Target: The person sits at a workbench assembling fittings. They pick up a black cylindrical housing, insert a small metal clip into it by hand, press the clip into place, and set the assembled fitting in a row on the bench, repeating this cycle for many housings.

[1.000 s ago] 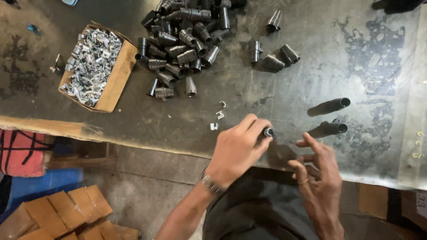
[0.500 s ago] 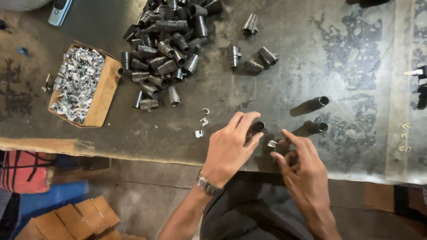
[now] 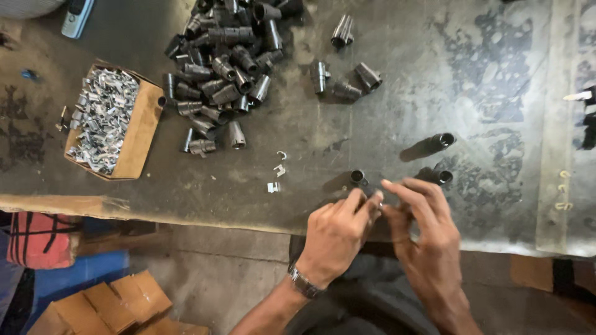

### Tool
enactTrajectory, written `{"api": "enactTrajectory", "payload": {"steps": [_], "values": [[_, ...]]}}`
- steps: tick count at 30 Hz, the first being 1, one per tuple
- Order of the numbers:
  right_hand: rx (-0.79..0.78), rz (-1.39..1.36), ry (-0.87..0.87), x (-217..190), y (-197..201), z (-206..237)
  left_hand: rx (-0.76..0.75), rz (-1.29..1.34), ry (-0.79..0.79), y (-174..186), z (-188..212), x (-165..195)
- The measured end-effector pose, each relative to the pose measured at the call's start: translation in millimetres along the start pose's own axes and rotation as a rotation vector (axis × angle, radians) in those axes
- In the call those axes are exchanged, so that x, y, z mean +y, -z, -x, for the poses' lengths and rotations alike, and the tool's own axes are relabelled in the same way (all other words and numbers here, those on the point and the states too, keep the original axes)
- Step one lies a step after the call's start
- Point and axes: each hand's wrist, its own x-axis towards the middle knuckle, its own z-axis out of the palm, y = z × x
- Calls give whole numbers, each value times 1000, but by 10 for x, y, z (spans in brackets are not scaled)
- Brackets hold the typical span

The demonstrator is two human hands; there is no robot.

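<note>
My left hand point(image 3: 335, 236) and my right hand point(image 3: 422, 229) meet at the near edge of the worn metal table point(image 3: 484, 74). Their fingertips pinch a small silver metal clip point(image 3: 379, 200) between them. A dark metal tube point(image 3: 357, 178) stands upright on the table just beyond my left fingers. Two more upright dark tubes point(image 3: 442, 140) point(image 3: 443, 177) stand beyond my right hand. How firmly each hand grips the clip is hard to see.
A heap of dark tube fittings point(image 3: 226, 68) lies at the far middle. A cardboard box of silver clips point(image 3: 105, 121) sits at left. Three loose clips point(image 3: 277, 170) lie near the front edge. A few stray fittings point(image 3: 344, 77) lie apart. Cardboard boxes point(image 3: 105, 307) are on the floor.
My left hand has let go of the upright tube and drawn back toward me. Both hands have come together on a small clip at the table edge. The view has shifted.
</note>
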Motion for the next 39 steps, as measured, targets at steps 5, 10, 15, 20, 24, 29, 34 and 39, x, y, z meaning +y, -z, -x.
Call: {"api": "enactTrajectory", "payload": {"steps": [5, 10, 15, 20, 24, 29, 34, 39], "values": [[28, 72, 200, -50, -213, -333, 20, 230, 114, 279, 234, -80], [-78, -56, 178, 12, -361, -361, 87, 631, 607, 429, 337, -205], [-214, -304, 11, 95, -325, -152, 120, 909, 604, 409, 292, -284], [-184, -502, -150, 154, -316, 45, 32, 1103, 653, 468, 214, -283], [-183, -562, -148, 173, -341, 93, 74, 931, 537, 553, 184, -205], [-149, -428, -15, 116, -340, 82, 71, 599, 251, 637, 121, -154], [-118, -347, 53, 63, -351, 76, -27, 430, 211, 666, 86, -152], [-81, -237, 115, 91, -412, 112, -107, 230, 157, 684, 75, -110]]}}
